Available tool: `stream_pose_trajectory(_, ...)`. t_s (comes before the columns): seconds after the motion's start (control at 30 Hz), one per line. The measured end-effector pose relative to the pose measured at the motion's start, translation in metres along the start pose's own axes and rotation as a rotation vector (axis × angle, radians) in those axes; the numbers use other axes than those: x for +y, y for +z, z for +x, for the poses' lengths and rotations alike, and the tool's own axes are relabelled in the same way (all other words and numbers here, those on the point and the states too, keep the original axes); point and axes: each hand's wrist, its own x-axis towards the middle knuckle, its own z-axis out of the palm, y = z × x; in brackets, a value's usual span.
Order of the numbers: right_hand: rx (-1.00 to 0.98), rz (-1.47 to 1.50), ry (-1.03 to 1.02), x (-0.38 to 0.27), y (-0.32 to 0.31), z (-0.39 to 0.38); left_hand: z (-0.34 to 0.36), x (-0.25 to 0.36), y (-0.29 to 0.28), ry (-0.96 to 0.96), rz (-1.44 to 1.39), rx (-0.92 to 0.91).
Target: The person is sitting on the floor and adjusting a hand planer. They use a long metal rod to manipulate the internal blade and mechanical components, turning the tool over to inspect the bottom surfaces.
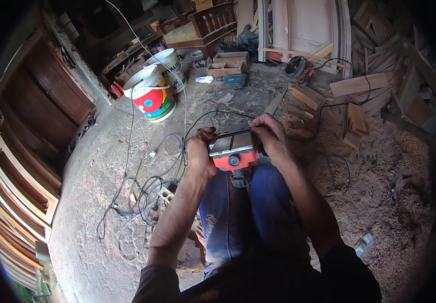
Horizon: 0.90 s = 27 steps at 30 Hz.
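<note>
A rough, cracked grey concrete floor [91, 177] spreads through the room, thick with pale brown wood shavings [390, 166] along its right side. At its left edge stands a dark brown panelled wooden door [59, 86], with pale wooden frames [28, 169] stacked nearer. By the far edge are brown slatted wooden furniture [213, 22] and a pale panelled wooden board [306, 25]; loose timber crowds the far right corner. Light falls brightest on the floor's left side; the far left corner lies dim.

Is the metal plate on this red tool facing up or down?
Up: the metal plate of the red tool faces the camera, between the left hand and right hand.
</note>
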Motion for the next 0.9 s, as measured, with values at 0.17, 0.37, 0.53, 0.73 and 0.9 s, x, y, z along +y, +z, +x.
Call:
stream_pose_trajectory(0.17, 0.008, -0.014, -0.014, 0.001, 0.0, 0.001, -0.003, 0.002, 0.003, 0.02, 0.048, 0.018)
stream_pose_trajectory(0.37, 0.017, -0.049, -0.025, 0.006, -0.004, 0.003, 0.0, 0.0, 0.001, 0.037, 0.062, 0.015)
stream_pose_trajectory(0.53, 0.002, -0.007, -0.018, 0.002, 0.004, 0.003, 0.01, -0.001, -0.013, 0.031, 0.035, 0.018)
stream_pose_trajectory(0.73, 0.049, -0.045, 0.052, -0.002, -0.004, -0.001, -0.007, -0.002, 0.01, 0.038, 0.061, 0.047)
stream_pose_trajectory(0.9, 0.023, 0.032, 0.04, -0.006, 0.002, -0.001, -0.003, -0.004, 0.002, 0.051, 0.043, 0.022)
